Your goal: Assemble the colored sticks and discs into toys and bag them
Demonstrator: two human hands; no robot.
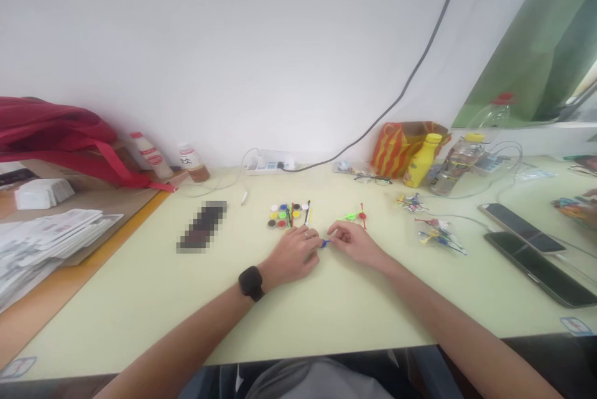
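My left hand [293, 254], with a black watch at the wrist, and my right hand [355, 242] rest on the pale green table [140, 299] and meet at a small blue piece [325, 242], both pinching it between their fingertips. Just beyond my left hand lies a cluster of small coloured round pieces and thin sticks [289, 214]. A green and red stick-and-disc piece [355, 216] lies past my right hand.
A dark phone [204, 233] lies left of centre. More coloured pieces [438, 232] lie to the right, near two dark devices [532, 243]. Bottles, an orange bag [401, 147], a power strip [268, 165] and a cable stand along the wall. Papers and a red bag [56, 138] sit left.
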